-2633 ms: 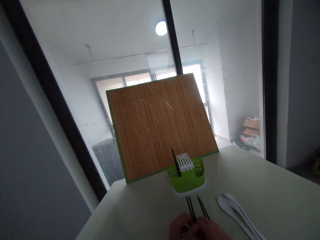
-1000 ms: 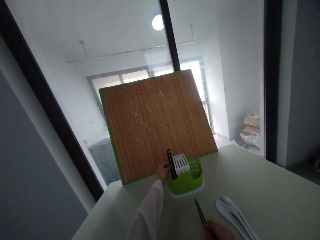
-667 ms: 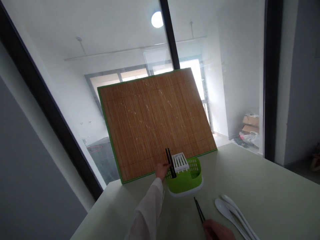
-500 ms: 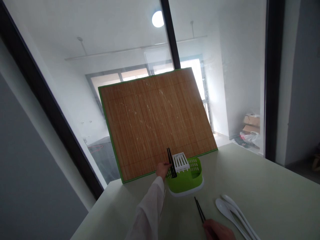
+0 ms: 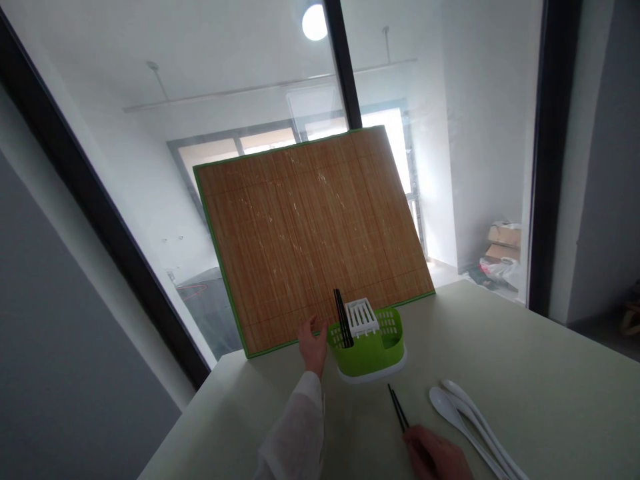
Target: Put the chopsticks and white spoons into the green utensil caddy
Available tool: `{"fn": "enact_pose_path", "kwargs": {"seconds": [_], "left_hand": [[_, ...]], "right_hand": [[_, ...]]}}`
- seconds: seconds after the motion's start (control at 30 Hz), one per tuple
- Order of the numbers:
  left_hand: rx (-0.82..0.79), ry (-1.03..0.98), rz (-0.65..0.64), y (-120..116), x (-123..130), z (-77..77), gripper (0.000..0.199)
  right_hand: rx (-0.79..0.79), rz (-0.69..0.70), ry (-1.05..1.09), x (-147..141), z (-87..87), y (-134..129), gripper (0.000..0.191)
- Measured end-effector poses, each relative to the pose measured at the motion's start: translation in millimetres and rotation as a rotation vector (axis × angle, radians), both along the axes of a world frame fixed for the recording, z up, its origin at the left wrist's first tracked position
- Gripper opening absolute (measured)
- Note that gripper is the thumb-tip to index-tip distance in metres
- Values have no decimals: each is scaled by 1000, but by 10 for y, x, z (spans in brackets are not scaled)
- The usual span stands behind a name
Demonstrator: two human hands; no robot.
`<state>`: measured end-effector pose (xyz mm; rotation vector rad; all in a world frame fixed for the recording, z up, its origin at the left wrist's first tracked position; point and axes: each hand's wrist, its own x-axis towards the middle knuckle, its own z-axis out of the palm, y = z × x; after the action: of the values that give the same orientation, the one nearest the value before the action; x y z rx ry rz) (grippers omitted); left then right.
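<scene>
Plainly, one pair of black chopsticks (image 5: 344, 319) stands in the left-hand compartment of a green holder (image 5: 370, 360). Their long axis runs nearly upright, the tops leaning a little to the left and rising well above the rim; they sit so close together that their exact number cannot be told. Two more dark sticks, the lower chopsticks (image 5: 398, 405), are at the right hand (image 5: 436, 455), whose fingers are closed around their near end. These point away from the person and slightly left, toward the holder's front, with their far ends almost meeting; whether they rest on the table (image 5: 540, 380) is unclear.

The left hand (image 5: 313, 343) is beside the holder's left end, its fingers parted and grasping nothing; whether they touch the rim cannot be told. A pale sleeve (image 5: 296, 430) covers that arm. A white slotted rack (image 5: 362, 316) sits across the middle of the holder, which has a white base (image 5: 376, 377). To the right of the right hand lie white spoons (image 5: 467, 420), bowls away from the person. Behind the holder, a bamboo mat (image 5: 310, 233) edged in green leans back, tilted.
</scene>
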<state>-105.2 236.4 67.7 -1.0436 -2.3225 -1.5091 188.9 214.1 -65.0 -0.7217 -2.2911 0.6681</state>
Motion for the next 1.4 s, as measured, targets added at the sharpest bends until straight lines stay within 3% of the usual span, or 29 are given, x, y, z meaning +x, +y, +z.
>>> {"fn": "enact_pose_path", "kwargs": {"seconds": [0.1, 0.27, 0.37, 0.43, 0.5, 0.63, 0.9, 1.2, 1.4], "left_hand": [[136, -1, -14, -404, 240, -258, 44], [166, -65, -72, -1096, 760, -933, 37], [216, -108, -72, -1294, 986, -1258, 30], [246, -106, -91, -1322, 1084, -1370, 29], [239, -87, -141, -1304, 1152, -1405, 29], [236, -63, -222, -1246, 1240, -1378, 25], [160, -54, -287, -1231, 1331, -1408, 21], [93, -90, -339, -1228, 1313, -1428, 25], [88, -258, -290, -1237, 1338, -1396, 36]], "right_hand": [[4, -23, -39, 16, 53, -12, 19], [38, -139, -163, 31, 102, -50, 19], [100, -234, -286, -6, 101, -92, 25], [146, -306, -383, -44, 116, -129, 29], [178, -363, -481, -72, 155, -161, 29], [192, -351, -590, -59, 249, -165, 31], [226, -360, -634, -86, 237, -74, 42], [251, -320, -598, -142, 211, -66, 37], [233, -167, -479, -138, 509, -104, 31]]}}
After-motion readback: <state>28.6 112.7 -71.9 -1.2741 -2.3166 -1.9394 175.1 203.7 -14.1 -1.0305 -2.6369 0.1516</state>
